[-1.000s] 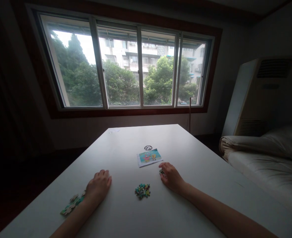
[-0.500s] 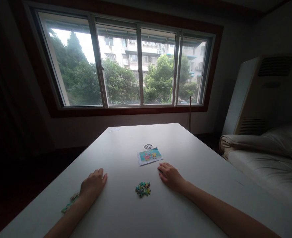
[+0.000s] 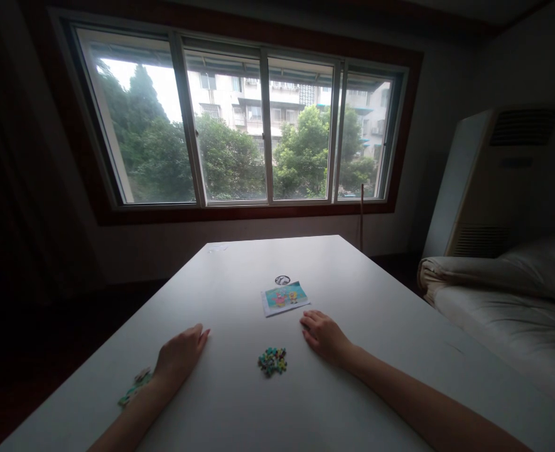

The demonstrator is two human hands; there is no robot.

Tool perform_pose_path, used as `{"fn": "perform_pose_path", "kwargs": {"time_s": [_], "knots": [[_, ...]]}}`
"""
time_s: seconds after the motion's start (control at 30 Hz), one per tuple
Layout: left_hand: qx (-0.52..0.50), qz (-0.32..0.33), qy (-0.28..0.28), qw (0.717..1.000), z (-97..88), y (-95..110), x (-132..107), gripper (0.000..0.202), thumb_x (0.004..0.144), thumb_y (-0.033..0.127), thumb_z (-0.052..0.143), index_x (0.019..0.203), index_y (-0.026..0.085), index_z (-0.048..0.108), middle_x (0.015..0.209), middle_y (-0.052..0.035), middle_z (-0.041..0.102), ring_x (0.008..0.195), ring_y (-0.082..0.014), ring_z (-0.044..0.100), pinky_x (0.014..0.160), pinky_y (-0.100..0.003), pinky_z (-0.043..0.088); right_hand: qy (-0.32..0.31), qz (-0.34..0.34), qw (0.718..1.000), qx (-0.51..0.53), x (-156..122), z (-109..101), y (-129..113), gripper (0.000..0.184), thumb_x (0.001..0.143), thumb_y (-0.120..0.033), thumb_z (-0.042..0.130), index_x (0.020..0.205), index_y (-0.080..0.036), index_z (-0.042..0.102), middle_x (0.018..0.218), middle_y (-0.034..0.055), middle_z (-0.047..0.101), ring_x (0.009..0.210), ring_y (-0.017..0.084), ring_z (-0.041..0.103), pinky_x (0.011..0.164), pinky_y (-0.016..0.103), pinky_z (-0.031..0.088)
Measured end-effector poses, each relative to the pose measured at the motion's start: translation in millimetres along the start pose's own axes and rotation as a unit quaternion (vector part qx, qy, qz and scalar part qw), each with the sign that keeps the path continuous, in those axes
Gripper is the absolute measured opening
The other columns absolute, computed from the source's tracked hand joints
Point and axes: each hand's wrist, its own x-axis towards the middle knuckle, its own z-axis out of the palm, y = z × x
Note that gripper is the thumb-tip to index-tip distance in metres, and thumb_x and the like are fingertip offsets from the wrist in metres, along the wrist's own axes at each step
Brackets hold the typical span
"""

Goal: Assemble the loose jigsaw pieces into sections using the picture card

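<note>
In the head view a small heap of jigsaw puzzle pieces (image 3: pixel 272 362), mostly teal, yellow and dark, lies between my hands on the white table (image 3: pixel 240 414). My left hand (image 3: pixel 178 355) rests to the left of the heap, its fingers loosely bent and partly hidden. More puzzle pieces (image 3: pixel 134 387), green and brownish, lie beside my left wrist, partly covered by the forearm. My right hand (image 3: pixel 324 336) lies palm down, right of the heap, with relaxed fingers and nothing visible in them. Just beyond its fingertips is a picture sheet (image 3: pixel 285 298) with colourful cartoon figures.
Behind the picture sheet is a round dark-rimmed hole (image 3: pixel 282 280) in the tabletop. A scrap of clear or pale material (image 3: pixel 218 248) lies at the far left corner. A pale sofa (image 3: pixel 489 301) stands along the right side, and a window spans the wall ahead.
My left hand has turned a little and shifted slightly to the right. The right hand, the heap and the picture sheet stay in place.
</note>
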Motion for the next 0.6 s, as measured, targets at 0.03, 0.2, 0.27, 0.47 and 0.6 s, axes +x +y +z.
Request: {"fn": "perform_pose_path", "kwargs": {"time_s": [0.03,0.2,0.27,0.47,0.6], "knots": [[0.001,0.002,0.002,1.0,0.0,0.1,0.0,0.032,0.093,0.034,0.031,0.082,0.019,0.057,0.082,-0.0079,0.069,0.074,-0.0229,0.066,0.061,-0.029,0.045,0.0,0.0,1.0,0.0,0.1,-0.3,-0.4,0.023,0.083,-0.017,0.052,0.104,-0.016,0.062,0.118,0.0107,0.059,0.113,0.023,0.051,0.097,0.035,0.04],[-0.001,0.008,0.007,1.0,0.2,0.3,0.3,0.033,0.093,0.033,0.031,0.08,0.019,0.058,0.078,-0.0077,0.069,0.072,-0.0224,0.066,0.061,-0.029,0.045,0.001,0.0,1.0,-0.003,-0.1,-1.4,-2.1,0.023,0.082,-0.016,0.053,0.102,-0.016,0.062,0.117,0.0109,0.059,0.111,0.024,0.052,0.096,0.035,0.041],[-0.001,0.012,0.01,1.0,0.7,-0.1,0.6,0.034,0.092,0.034,0.032,0.079,0.019,0.059,0.076,-0.0077,0.069,0.071,-0.0226,0.067,0.06,-0.029,0.045,0.001,-0.001,1.0,-0.004,-0.1,-1.5,-2.4,0.022,0.081,-0.016,0.053,0.102,-0.016,0.062,0.117,0.0111,0.059,0.111,0.024,0.051,0.096,0.036,0.041],[0.005,0.031,0.039,0.999,3.2,-1.7,0.9,0.035,0.092,0.032,0.032,0.077,0.019,0.06,0.072,-0.0091,0.069,0.066,-0.0244,0.067,0.056,-0.03,0.044,0.007,-0.007,1.0,-0.002,0.3,-1.4,-2.7,0.021,0.081,-0.015,0.053,0.1,-0.017,0.061,0.114,0.0106,0.06,0.11,0.023,0.052,0.093,0.035,0.042],[0.007,0.045,0.072,0.996,1.8,-1.1,-1.2,0.035,0.091,0.032,0.033,0.072,0.019,0.06,0.067,-0.0074,0.069,0.062,-0.0223,0.066,0.052,-0.026,0.04,0.024,-0.012,1.0,0.002,0.5,-0.5,-2.8,0.018,0.08,-0.014,0.055,0.096,-0.018,0.061,0.108,0.0088,0.062,0.106,0.023,0.054,0.092,0.035,0.042]]}}
